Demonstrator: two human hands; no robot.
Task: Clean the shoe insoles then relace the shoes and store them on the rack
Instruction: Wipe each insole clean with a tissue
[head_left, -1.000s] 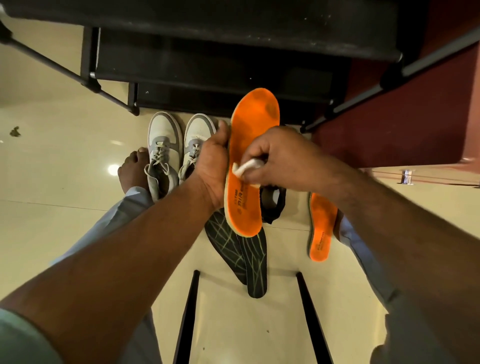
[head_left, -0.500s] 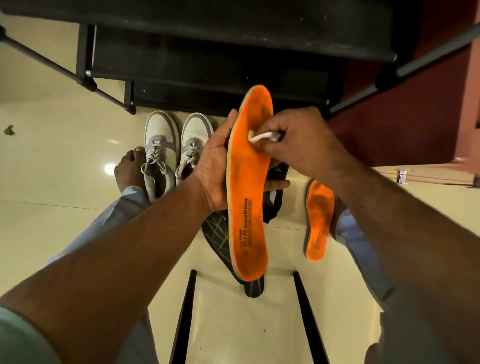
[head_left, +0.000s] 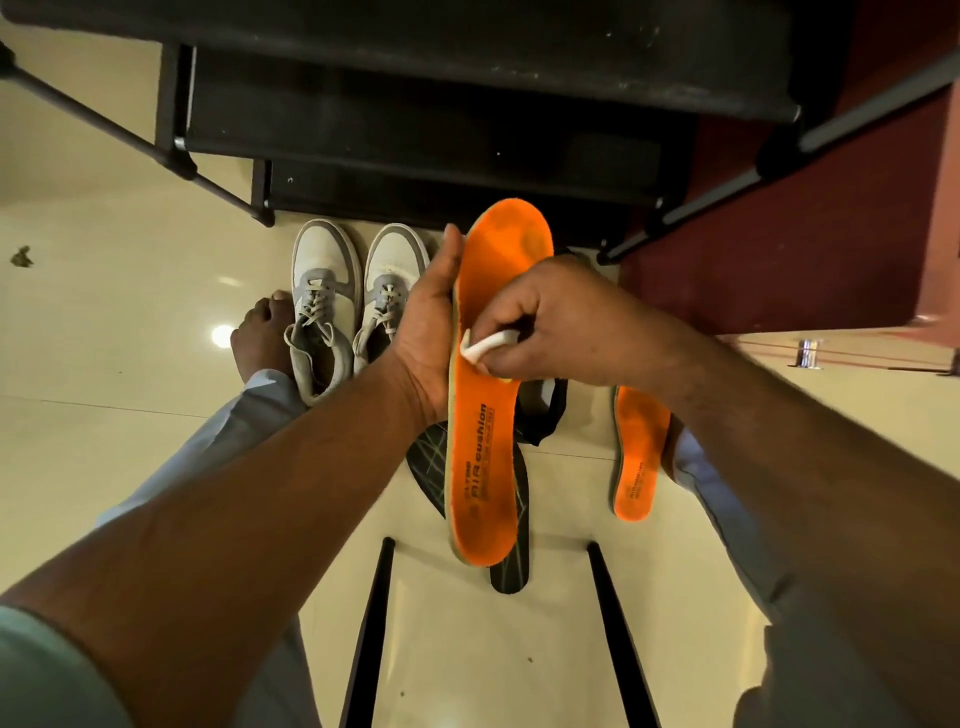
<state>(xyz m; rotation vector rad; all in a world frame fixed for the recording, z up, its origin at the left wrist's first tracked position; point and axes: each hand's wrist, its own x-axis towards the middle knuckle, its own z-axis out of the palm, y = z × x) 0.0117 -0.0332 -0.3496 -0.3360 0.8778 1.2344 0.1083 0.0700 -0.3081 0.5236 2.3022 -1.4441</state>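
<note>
My left hand (head_left: 423, 332) grips an orange insole (head_left: 485, 452) by its left edge, holding it upright above the floor with the printed face toward me. My right hand (head_left: 558, 325) pinches a small white wipe (head_left: 485, 348) and presses it against the insole's middle. A second orange insole (head_left: 636, 457) lies on the floor to the right. Two black insoles (head_left: 511, 566) lie under the held one, mostly hidden. A pair of white and grey laced shoes (head_left: 324, 306) stands on the floor to the left.
A black shoe rack (head_left: 415, 130) with tiered shelves fills the top of the view. My bare foot (head_left: 260, 332) rests beside the left shoe. A dark red wall (head_left: 779, 260) is at the right. Two black chair rails (head_left: 371, 623) run along the cream floor below.
My right hand slid the wipe down from the insole's upper part to its middle. The insole has tilted slightly and sits a little higher in my left hand.
</note>
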